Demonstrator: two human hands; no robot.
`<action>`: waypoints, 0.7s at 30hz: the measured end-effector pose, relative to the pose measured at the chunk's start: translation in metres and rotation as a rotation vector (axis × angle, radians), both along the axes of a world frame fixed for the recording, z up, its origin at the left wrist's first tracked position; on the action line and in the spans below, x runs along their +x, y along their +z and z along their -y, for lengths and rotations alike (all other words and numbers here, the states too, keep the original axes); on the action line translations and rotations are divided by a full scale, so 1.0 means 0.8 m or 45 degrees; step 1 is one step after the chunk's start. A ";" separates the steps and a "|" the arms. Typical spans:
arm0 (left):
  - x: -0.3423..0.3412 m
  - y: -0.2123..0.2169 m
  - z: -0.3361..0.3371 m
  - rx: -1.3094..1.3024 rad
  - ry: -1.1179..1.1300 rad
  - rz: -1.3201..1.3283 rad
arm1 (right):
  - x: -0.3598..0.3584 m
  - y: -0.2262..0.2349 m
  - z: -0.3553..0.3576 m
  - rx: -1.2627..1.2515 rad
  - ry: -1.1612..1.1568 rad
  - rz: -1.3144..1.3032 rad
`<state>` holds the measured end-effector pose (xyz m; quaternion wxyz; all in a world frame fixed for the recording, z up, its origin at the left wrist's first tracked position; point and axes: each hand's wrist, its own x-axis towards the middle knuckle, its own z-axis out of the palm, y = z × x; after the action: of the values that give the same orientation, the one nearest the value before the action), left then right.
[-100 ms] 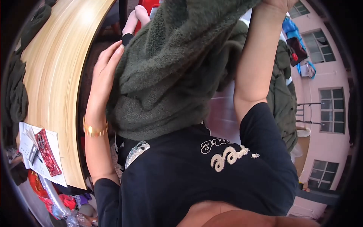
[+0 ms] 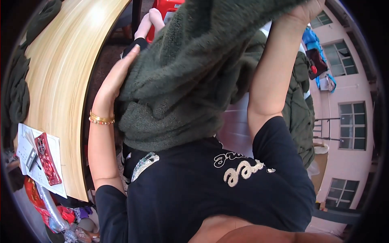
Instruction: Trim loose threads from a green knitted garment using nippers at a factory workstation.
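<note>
A large piece of dark green fleece cloth (image 2: 174, 89) hangs in thick folds across my lap and rises toward the top right. My left hand (image 2: 117, 75) lies along its left side. One finger is stretched straight up the pile, and the others are hidden behind the fold. With my arm raised, my right hand (image 2: 308, 12) grips the upper right edge of the cloth at the picture's top. Its fingertips are partly cut off there. The upper end of the cloth runs out of view.
Left of me stands a curved wood-grain table (image 2: 65, 85), with papers and a red phone case (image 2: 48, 158) on it. More green fabric (image 2: 300, 109) is heaped at my right. Ahead are a red stool (image 2: 164, 6) and another person's feet (image 2: 150, 22). Bagged items (image 2: 60, 218) lie at lower left.
My left hand has turned in closer against the cloth, so fewer of its fingers show. The right hand has shifted slightly right and down with the cloth edge. The view has tilted a little.
</note>
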<state>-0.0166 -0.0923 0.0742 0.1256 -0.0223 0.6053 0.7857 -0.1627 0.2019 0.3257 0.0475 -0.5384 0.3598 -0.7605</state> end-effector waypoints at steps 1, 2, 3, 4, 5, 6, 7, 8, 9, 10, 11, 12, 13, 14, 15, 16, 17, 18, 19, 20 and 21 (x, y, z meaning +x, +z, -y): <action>0.002 0.018 -0.005 0.146 -0.213 0.240 | 0.007 0.001 0.004 -0.032 -0.062 0.029; 0.002 0.011 -0.015 0.188 -0.246 0.179 | 0.016 0.001 0.006 0.008 -0.112 0.042; 0.002 0.000 -0.017 0.303 -0.261 0.122 | 0.038 0.006 0.013 0.015 -0.096 0.042; 0.001 -0.011 -0.026 0.302 -0.174 0.024 | 0.059 0.014 0.020 -0.371 0.213 0.757; 0.000 -0.018 -0.032 0.300 -0.088 -0.073 | 0.068 0.018 0.026 -0.754 0.520 1.474; -0.008 -0.023 -0.033 0.410 -0.044 -0.032 | 0.068 0.013 0.022 -0.694 0.373 1.382; -0.017 -0.020 -0.034 0.515 0.003 0.012 | 0.052 0.001 0.013 -0.693 0.368 1.385; -0.025 -0.014 -0.028 0.502 0.175 -0.065 | 0.027 -0.015 0.002 -0.353 0.022 0.737; -0.028 0.003 -0.017 0.621 0.346 -0.156 | 0.012 -0.023 -0.005 -0.011 -0.305 0.087; -0.034 0.008 0.008 0.628 0.536 -0.228 | 0.059 -0.025 0.059 -0.365 -0.793 0.570; -0.033 0.034 0.034 0.539 0.648 -0.471 | 0.045 -0.028 0.025 -0.369 -0.803 0.566; -0.032 0.058 0.054 0.351 0.864 -0.722 | 0.017 -0.040 -0.037 -0.052 -0.402 0.308; -0.023 0.087 0.067 0.166 1.054 -0.962 | 0.002 -0.061 -0.077 0.258 -0.003 0.052; 0.009 0.103 0.104 -0.718 1.266 -1.317 | 0.018 -0.083 -0.070 0.111 -0.139 0.245; 0.020 0.088 0.134 -0.125 1.073 -1.297 | 0.060 -0.102 -0.046 0.016 -0.566 0.509; 0.037 0.102 0.155 -0.680 0.997 -1.281 | 0.066 -0.129 -0.076 0.228 -0.742 0.482; 0.048 0.121 0.164 0.179 0.487 -1.384 | 0.072 -0.165 -0.100 0.446 -0.883 0.460; 0.061 0.123 0.136 -0.421 0.691 -1.566 | 0.084 -0.186 -0.104 0.785 -1.108 0.567; 0.079 0.118 0.090 -1.056 0.878 -1.688 | 0.093 -0.212 -0.103 1.140 -1.303 0.674; 0.084 0.114 0.050 -0.889 0.622 -1.427 | 0.087 -0.254 -0.099 1.298 -1.371 0.660; 0.082 0.098 0.015 -0.660 0.354 -1.213 | 0.099 -0.285 -0.107 1.438 -1.521 0.628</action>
<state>0.0492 -0.1047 0.1525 -0.2763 0.2253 0.7598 0.5437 -0.0835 0.2878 0.0978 -0.0232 0.0266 0.8871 -0.4601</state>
